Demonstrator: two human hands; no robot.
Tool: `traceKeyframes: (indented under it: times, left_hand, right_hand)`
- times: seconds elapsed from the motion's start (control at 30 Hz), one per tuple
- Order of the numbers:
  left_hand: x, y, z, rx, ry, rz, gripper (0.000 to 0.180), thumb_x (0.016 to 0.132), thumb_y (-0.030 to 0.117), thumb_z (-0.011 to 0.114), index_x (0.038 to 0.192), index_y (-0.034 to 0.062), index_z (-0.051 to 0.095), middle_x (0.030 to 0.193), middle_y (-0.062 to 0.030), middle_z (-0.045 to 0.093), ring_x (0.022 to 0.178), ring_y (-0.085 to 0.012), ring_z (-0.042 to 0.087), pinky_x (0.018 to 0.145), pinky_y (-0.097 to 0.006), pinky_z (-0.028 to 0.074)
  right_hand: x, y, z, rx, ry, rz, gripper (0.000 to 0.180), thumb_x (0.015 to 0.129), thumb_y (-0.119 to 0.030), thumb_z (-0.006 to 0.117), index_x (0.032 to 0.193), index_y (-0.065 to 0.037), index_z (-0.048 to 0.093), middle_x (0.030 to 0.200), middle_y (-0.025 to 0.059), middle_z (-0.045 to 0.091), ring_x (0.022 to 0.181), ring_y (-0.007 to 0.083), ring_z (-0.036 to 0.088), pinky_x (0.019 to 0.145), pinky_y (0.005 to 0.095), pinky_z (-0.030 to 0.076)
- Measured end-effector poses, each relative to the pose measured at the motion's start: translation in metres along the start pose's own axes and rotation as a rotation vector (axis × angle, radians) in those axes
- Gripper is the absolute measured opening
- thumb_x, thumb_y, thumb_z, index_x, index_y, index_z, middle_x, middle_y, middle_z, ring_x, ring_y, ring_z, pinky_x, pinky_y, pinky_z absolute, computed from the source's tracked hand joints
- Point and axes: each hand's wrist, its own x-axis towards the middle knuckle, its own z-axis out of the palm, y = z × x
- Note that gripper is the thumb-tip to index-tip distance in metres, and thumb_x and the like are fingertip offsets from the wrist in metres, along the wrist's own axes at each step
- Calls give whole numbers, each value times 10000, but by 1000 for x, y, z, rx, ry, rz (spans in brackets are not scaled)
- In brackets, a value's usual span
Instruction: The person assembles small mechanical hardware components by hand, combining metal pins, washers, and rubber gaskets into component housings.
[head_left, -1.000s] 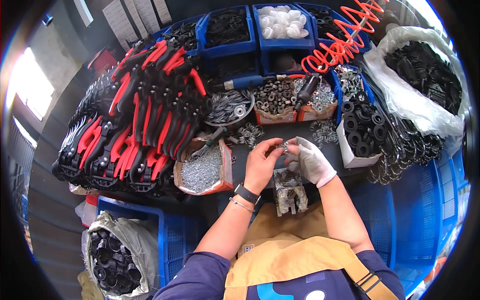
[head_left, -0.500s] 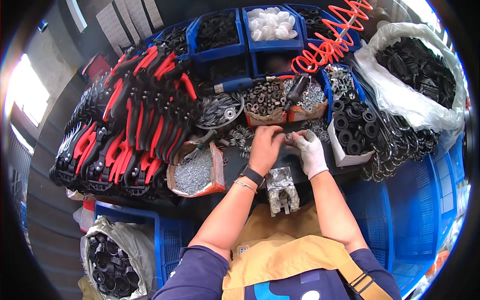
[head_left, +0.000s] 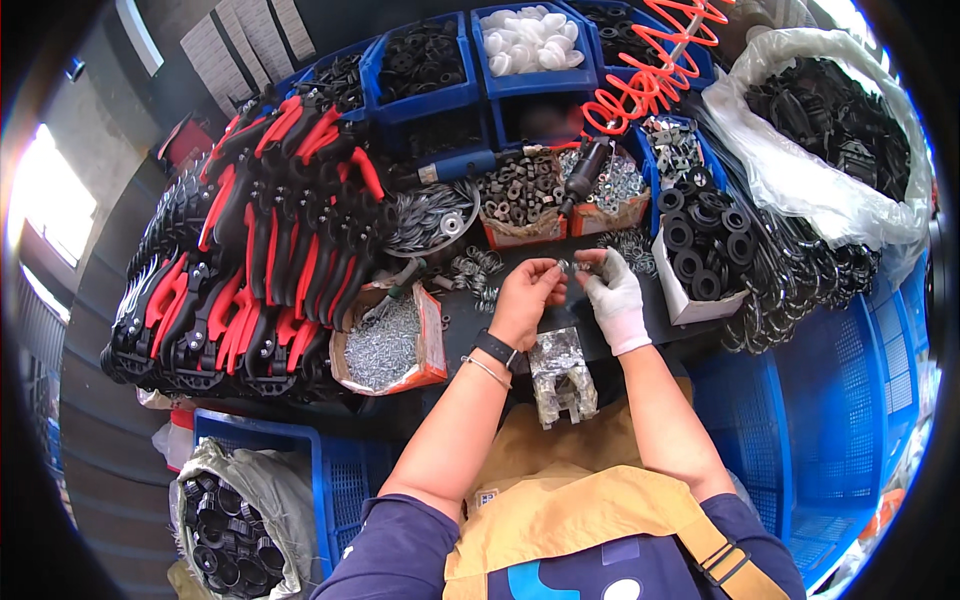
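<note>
My bare left hand (head_left: 530,300) and my gloved right hand (head_left: 614,296) meet above the middle of the bench, fingertips pinched. Between them is a small metal coil spring (head_left: 569,267), partly covered by the fingers. Loose springs lie in one pile (head_left: 477,276) left of my hands and in another pile (head_left: 632,250) just beyond the right one. Below my wrists a worn metal fixture block (head_left: 560,365) with a forked front stands at the bench's near edge.
Red-and-black clamps (head_left: 260,230) are heaped at left. A carton of small metal pins (head_left: 385,350), a carton of nuts (head_left: 521,192), a black power driver (head_left: 587,172) and a box of black rings (head_left: 700,240) surround my hands. A red coiled hose (head_left: 640,95) hangs above.
My hands have drawn slightly apart and the left fingers have curled into a pinch, so the spring between them now shows. The whole view has shifted slightly.
</note>
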Motion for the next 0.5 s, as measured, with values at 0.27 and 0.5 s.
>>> traceKeyframes:
  times: [0.27, 0.5]
  left_hand:
    - [-7, 4, 10, 235, 12, 295, 240, 890, 89, 663, 1099, -19, 617, 959, -44, 661, 804, -90, 587, 725, -242, 494]
    - [-4, -4, 6, 21, 2, 132, 221, 906, 155, 669, 1058, -1, 630, 897, -13, 646, 717, -67, 530, 632, -215, 438]
  right_hand:
    - [3, -23, 0, 94, -88, 349, 327, 860, -246, 699, 1082, -12, 642, 766, 26, 633, 665, 107, 571, 565, 225, 443]
    - [-1, -15, 2, 419, -31, 462, 218, 888, -257, 686, 918, -45, 642, 755, -3, 602, 635, 62, 517, 517, 212, 384]
